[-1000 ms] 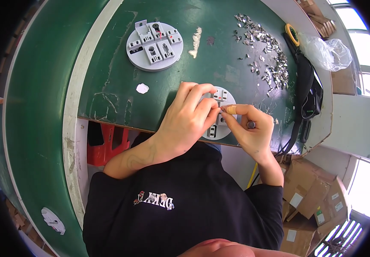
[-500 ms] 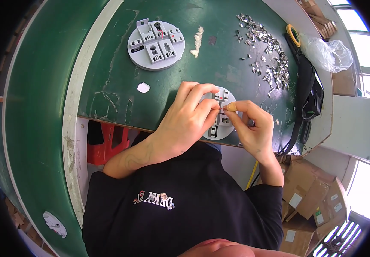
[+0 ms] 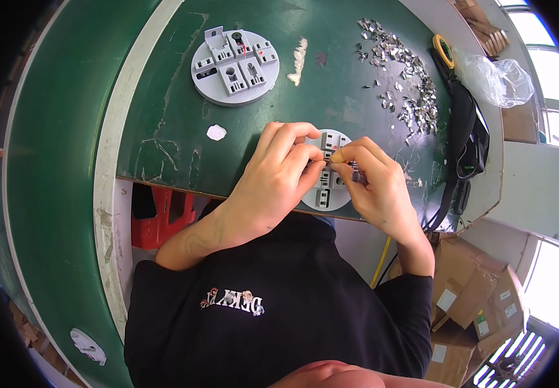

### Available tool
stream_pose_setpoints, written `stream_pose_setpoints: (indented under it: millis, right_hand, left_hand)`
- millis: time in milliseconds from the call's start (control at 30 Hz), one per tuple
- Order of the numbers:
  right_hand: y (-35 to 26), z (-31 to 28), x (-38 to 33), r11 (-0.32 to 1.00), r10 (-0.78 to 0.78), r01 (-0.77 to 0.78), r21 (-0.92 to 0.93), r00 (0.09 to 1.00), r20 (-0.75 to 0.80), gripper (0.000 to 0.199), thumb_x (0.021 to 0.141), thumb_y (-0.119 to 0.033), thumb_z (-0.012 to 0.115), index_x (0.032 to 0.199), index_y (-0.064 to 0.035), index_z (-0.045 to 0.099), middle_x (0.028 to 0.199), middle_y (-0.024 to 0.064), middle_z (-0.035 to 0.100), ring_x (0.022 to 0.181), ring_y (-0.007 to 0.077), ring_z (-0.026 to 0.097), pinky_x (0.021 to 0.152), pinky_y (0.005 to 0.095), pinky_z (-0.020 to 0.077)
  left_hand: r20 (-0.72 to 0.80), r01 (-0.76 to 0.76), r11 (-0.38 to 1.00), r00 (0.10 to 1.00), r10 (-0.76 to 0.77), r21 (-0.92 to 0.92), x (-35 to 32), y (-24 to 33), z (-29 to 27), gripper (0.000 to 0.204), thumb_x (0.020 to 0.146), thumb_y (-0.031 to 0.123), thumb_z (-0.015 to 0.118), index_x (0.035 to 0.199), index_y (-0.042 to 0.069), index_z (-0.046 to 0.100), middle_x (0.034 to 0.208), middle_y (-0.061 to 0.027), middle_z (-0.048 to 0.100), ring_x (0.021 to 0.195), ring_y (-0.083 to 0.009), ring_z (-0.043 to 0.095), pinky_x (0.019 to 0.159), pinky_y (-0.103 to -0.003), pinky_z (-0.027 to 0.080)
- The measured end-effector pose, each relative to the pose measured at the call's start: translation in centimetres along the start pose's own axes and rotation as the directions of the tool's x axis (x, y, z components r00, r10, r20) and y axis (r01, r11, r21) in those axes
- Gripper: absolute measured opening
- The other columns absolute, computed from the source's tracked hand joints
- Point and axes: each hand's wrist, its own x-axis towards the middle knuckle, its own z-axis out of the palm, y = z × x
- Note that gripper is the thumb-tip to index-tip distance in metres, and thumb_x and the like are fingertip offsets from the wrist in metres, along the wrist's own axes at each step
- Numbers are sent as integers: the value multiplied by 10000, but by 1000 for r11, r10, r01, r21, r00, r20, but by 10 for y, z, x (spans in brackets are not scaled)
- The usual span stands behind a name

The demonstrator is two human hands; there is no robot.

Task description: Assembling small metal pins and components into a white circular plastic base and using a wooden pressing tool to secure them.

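Observation:
A round grey plate (image 3: 340,200) carrying small slotted blocks lies at the table's near edge, partly covered by my hands. My left hand (image 3: 280,167) is over its left side, thumb and forefinger pinched together above the blocks. From the other side my right hand (image 3: 377,184) pinches close to the left fingertips, over the middle of the plate. A yellowish cover shows on one of its fingers. Whatever either pinch holds is too small or hidden to make out. A larger grey round fixture (image 3: 217,95) with similar blocks and a red wire stands farther back, left.
Small shiny metal pieces (image 3: 415,103) lie scattered at the back right. Beyond them are a yellow tape roll (image 3: 443,52), a black bag (image 3: 471,139) and a clear plastic bag (image 3: 500,84). A white patch (image 3: 216,132) lies left of my hands. A pale part (image 3: 88,346) rests on the green strip.
My right hand has turned and shifted slightly left, its fingertips now lower over the plate. My left fingertips moved slightly left. The pale part on the green strip slid a little nearer.

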Motion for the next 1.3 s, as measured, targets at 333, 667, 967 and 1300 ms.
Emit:
stream_pose_setpoints:
  millis: [333, 667, 967, 1300]
  right_hand:
    - [-9, 0, 9, 994, 6, 1, -105, 998, 66, 83, 836, 51, 659, 900, 1, 643, 862, 41, 616, 620, 124, 475, 559, 249, 396]
    - [-1, 9, 2, 999, 37, -37, -11, 999, -17, 82, 829, 44, 670, 893, -5, 652, 818, 24, 614, 608, 112, 469, 545, 242, 387]
    - [-2, -9, 6, 966, 132, -112, 232, 988, -74, 65, 859, 22, 644, 828, -35, 639, 691, 22, 565, 562, 104, 437, 523, 211, 335]
    - [-2, 23, 14, 317, 23, 340, 885, 930, -366, 502, 1090, -342, 323, 627, -149, 338, 529, -24, 300, 468, 83, 210, 440, 262, 249]
  left_hand:
    - [-12, 24, 999, 1000, -24, -22, -1, -1, 1, 163, 798, -41, 709, 929, 20, 632, 1194, -87, 589, 977, -221, 521, 759, -283, 445]
    - [4, 38, 999, 999, -38, -32, -1, -2, 1, 156, 803, -40, 703, 927, 22, 631, 1197, -84, 591, 981, -219, 525, 754, -285, 445]
    - [94, 23, 999, 995, -19, -42, -3, -9, -5, 291, 786, 51, 758, 1050, 25, 638, 1294, -104, 559, 1078, -251, 517, 879, -318, 456]
    - [362, -38, 998, 932, 17, 53, 3, -5, -6, 1012, 659, 303, 875, 1461, -37, 359, 1479, -198, 388, 1343, -362, 372, 1117, -452, 359]
